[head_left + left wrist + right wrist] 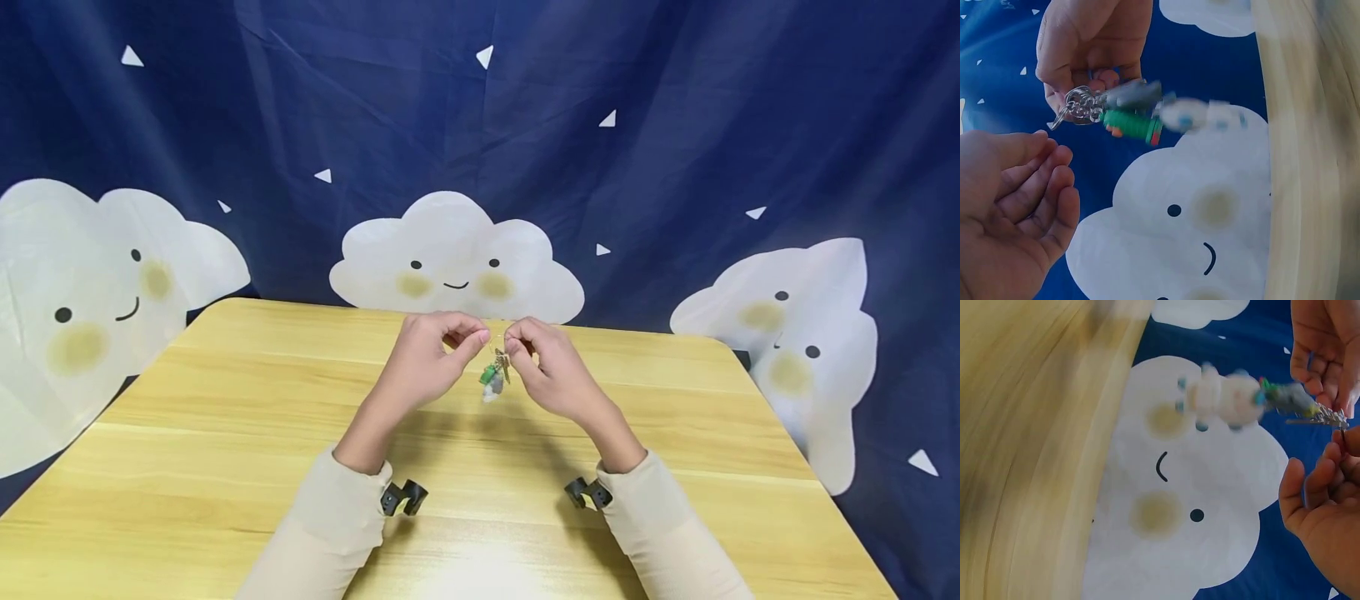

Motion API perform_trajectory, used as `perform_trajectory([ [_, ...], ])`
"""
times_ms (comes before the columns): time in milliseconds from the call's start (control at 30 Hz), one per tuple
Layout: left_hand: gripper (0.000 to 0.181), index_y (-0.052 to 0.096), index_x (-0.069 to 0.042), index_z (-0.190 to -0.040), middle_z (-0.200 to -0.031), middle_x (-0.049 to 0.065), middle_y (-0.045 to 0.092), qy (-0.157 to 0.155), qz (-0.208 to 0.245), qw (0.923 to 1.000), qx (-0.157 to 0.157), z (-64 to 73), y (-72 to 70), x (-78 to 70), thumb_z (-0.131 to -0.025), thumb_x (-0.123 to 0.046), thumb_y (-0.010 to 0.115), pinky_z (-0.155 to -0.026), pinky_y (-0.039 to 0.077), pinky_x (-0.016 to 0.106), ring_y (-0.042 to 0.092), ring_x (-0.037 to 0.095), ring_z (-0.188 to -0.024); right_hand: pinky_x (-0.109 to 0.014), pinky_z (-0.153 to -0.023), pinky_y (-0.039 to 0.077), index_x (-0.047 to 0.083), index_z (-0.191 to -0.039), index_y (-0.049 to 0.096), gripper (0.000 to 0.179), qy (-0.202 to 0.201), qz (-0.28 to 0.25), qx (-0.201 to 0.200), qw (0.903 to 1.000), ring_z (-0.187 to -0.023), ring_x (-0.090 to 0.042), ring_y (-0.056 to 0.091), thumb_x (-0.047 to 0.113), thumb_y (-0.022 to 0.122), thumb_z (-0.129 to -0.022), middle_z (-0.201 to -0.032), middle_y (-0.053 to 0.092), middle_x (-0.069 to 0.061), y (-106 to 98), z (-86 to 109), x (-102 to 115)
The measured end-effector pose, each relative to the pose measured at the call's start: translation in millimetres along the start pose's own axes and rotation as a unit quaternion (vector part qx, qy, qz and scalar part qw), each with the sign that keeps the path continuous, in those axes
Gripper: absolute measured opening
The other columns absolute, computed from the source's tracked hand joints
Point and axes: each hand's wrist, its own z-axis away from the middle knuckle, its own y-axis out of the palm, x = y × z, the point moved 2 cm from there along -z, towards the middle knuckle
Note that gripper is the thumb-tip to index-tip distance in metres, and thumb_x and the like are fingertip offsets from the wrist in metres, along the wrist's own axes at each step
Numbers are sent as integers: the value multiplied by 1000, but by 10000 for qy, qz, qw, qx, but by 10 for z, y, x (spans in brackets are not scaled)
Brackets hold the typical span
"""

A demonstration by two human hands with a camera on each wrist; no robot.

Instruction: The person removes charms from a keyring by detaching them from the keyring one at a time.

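Observation:
Between the two hands hangs a keychain [495, 375] with silver rings and chain links [1082, 105]. Its charms include a green figure [1132, 125], a grey piece [1294, 399] and a blurred white figure [1225, 400] with blue-green spots. My left hand [431, 358] pinches the ring end from the left, thumb and index tips together at the metal. From the other side, my right hand [551, 367] pinches the ring, its remaining fingers curled. The charms dangle below the fingertips, above the table.
A light wooden table [480, 467] lies beneath both forearms. Behind it hangs a dark blue curtain [420, 100] printed with smiling white clouds [457, 242] and small white triangles. Black camera mounts [405, 497] sit at both cuffs.

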Motion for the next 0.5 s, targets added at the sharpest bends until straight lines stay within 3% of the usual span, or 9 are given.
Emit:
perform_trajectory([
  [167,11,79,-4,-100,-88,3,76,54,-186,9998,74,16,-30,-12,-97,-11,72,-74,58,39,69,16,-77,-30,-66,42,6,-91,59,17,472,-349,229,9980,-71,-16,48,0,49,-103,-76,49,1,5,4,22],
  [333,10,79,-6,-101,-93,3,76,121,-328,9993,125,22,-58,-34,-97,-12,72,-73,57,35,68,16,-79,-29,-65,44,6,-91,59,19,896,-792,445,9918,-71,-22,53,2,46,-104,-76,51,-3,13,8,16],
  [500,7,78,-4,-98,-92,4,75,626,-547,9961,293,38,-64,-51,-95,-8,73,-73,57,37,66,16,-80,-32,-74,53,5,-93,59,21,1299,-1300,608,9811,-81,-31,58,4,42,-105,-84,53,-8,18,15,5],
])
